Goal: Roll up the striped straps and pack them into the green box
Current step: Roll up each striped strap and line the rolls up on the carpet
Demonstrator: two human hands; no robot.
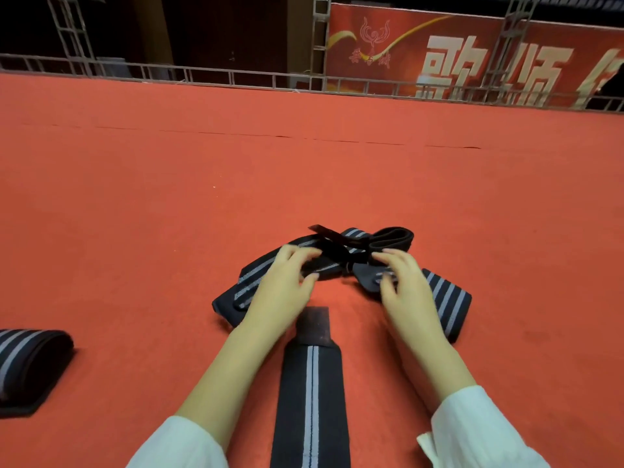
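Note:
A heap of dark straps with grey stripes (445, 298) lies tangled on the red carpet in the middle of the view. My left hand (287, 282) rests on the heap's left part, fingers bent over a striped strap (233, 295). My right hand (401, 282) lies on the right part, fingers curved over the fabric; whether either hand pinches it is unclear. Another striped strap (310, 400) runs flat toward me between my forearms, its dark patch end pointing at the heap. A folded striped strap (30, 363) sits at the left edge. No green box is in view.
Red carpet (304, 170) covers the floor all around. A metal truss railing (202, 76) borders its far edge, with a red banner (472, 55) behind it at the right.

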